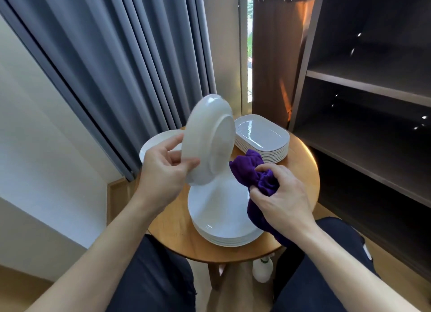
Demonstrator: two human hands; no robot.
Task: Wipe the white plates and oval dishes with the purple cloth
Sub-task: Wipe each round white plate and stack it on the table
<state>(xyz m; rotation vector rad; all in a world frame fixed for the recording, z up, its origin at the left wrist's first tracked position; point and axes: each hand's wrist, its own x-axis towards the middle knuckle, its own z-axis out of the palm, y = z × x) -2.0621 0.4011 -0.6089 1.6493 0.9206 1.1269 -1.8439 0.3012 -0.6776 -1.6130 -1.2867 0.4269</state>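
My left hand (164,169) grips a white round plate (210,139) by its lower rim, held up on edge with its underside facing me. My right hand (282,195) holds the bunched purple cloth (251,174) just right of that plate; the cloth's tip is near the plate's underside, and I cannot tell if they touch. Below them a stack of white round plates (224,216) sits on the round wooden table (177,230). A stack of white oval dishes (262,135) stands at the table's back right. Another white plate (158,141) lies at the back left, partly hidden.
Grey curtains (116,55) hang behind the table. A dark shelving unit (363,90) stands close on the right. A white bottle (262,269) sits on the floor under the table's front edge. My knees flank the table.
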